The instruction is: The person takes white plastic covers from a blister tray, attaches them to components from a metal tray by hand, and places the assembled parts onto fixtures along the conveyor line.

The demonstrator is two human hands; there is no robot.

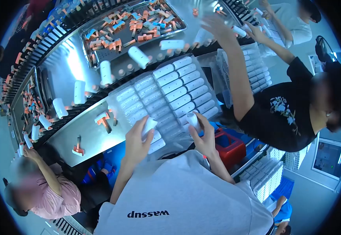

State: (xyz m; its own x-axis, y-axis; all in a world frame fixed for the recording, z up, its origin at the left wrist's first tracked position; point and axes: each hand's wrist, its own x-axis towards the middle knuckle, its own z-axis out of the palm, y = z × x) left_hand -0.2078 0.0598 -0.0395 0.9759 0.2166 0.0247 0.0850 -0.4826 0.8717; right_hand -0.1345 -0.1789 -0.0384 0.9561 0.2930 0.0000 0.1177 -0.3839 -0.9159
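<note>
Left hand [138,137] pinching white cylinder [149,125], thumb against fingers, above tray's near side. Right hand [204,135] pinching second cylinder [193,120]; exact finger contact unclear. Cylinders judged light, stiff, slippery, scuff-prone; hold by long sides. Clear tray [145,96] part-filled. Co-worker's arm [237,74] crosses beyond tray. Red bin [235,153] at right.

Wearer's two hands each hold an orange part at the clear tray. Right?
Colour's wrong: in the head view, the left hand holds a white part and the right hand another white part. One per hand, at the clear tray, is correct.
</note>
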